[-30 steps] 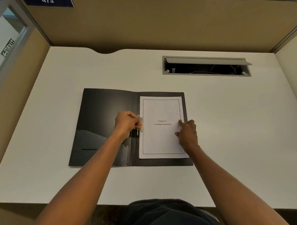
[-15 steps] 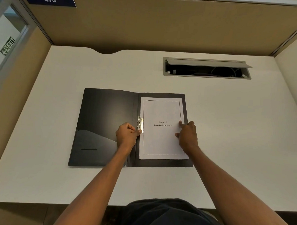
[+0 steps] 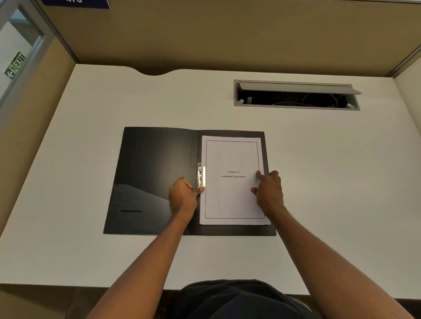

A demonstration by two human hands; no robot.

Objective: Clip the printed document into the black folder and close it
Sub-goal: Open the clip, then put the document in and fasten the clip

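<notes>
Two bare hands at work on one open black folder (image 3: 155, 176). Left hand (image 3: 182, 198) curled into a loose fist, thumb tip touching the near end of the shiny metal clip (image 3: 201, 175); cannot tell whether pinching it or only pressing. Right hand (image 3: 269, 192) spread flat, nothing held, fingertips (image 3: 259, 174) pressing down the right side of the printed document (image 3: 232, 180).

Document lying on the right half of the folder, long side running from near edge to far edge of the surface (image 3: 325, 164). Clip right beside the left grip, a little farther away, lying along the document's left edge near the fold, and seeming folded down over that edge. Left hand nearer the clip; also nearer the left cover, the part to swing over for closing.

Likely step: finishing the clip, then shutting the cover. Right hand on the page, in the way of the cover until lifted off.

Folder near the middle of the surface. Open cable slot (image 3: 296, 95) toward the far right corner, well apart. Brown walls (image 3: 234, 39) all around. Nothing else nearby.
</notes>
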